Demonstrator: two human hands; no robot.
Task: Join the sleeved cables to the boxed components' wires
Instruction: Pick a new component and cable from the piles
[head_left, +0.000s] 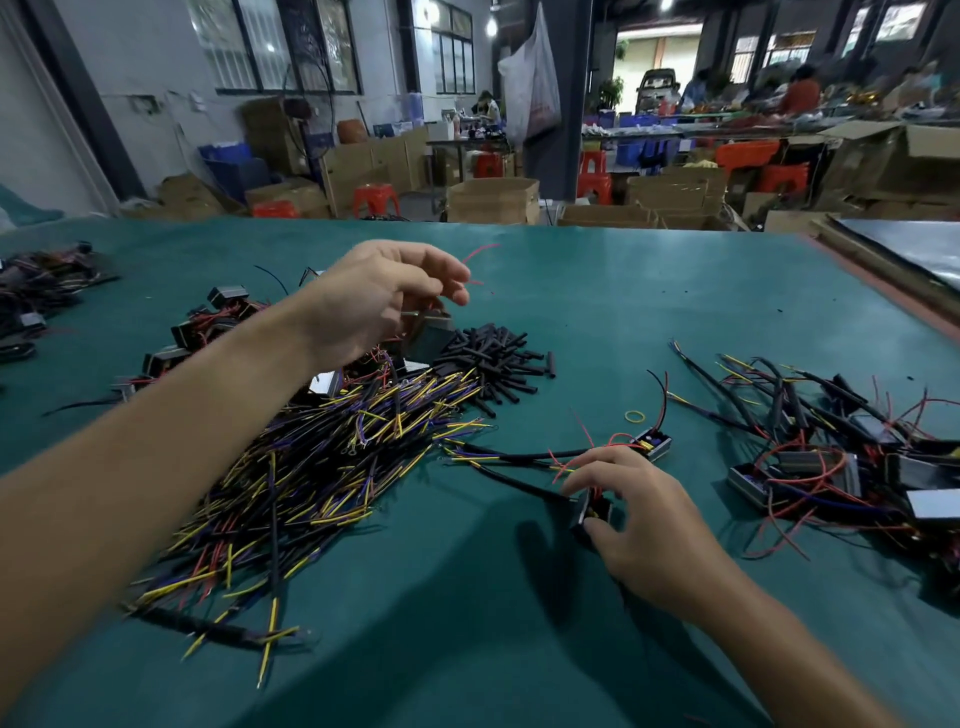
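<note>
Right grip (631, 519), five o'clock, pinches a boxed component (593, 512); left grip (374, 299), eleven o'clock, is blurred, its hold unclear.

no readable text, labels, brands or numbers on anything shown

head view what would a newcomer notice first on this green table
The sprawling pile of sleeved cables with yellow, purple and red ends, centre-left on the green table, draws the eye first. Behind it the left hand hovers, blurred, by a heap of short black tubes. Nearer, the right hand grips a small boxed component, with a tangle of wired boxes at far right.
</note>
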